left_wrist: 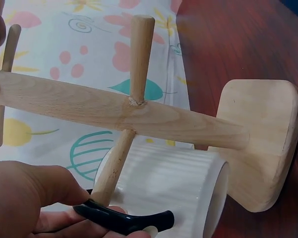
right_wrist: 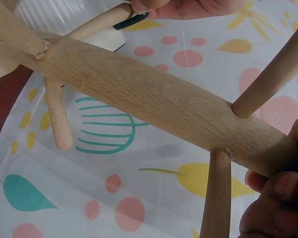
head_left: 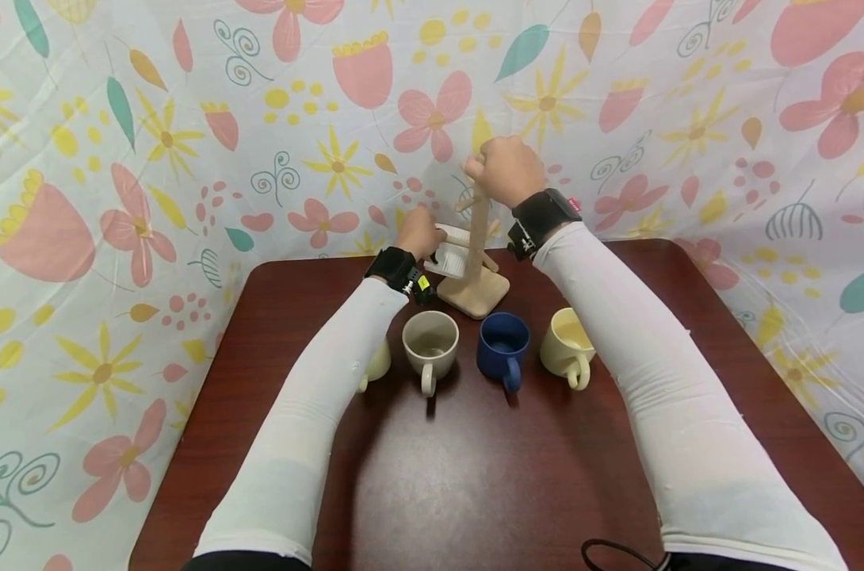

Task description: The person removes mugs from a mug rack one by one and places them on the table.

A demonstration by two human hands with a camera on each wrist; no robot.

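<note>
A wooden mug tree [head_left: 478, 246] stands upright at the back of the table. My right hand [head_left: 512, 170] grips its post at the top, fingers curled round the wood in the right wrist view. My left hand [head_left: 418, 232] pinches the black handle [left_wrist: 126, 220] of a white ribbed mug [left_wrist: 168, 173]. The mug lies sideways beside the post, close to the base [left_wrist: 260, 129]. A lower peg [left_wrist: 114, 168] crosses in front of the mug's wall, its end right at the handle's loop, partly hidden by the handle and fingers.
A beige mug [head_left: 430, 345], a blue mug [head_left: 503, 341] and a yellow mug [head_left: 567, 345] stand in front of the tree, handles toward me. Another yellowish mug [head_left: 379, 365] is partly hidden by my left sleeve. A patterned cloth [head_left: 189, 159] hangs behind the table. A black cable [head_left: 617, 546] lies at the front.
</note>
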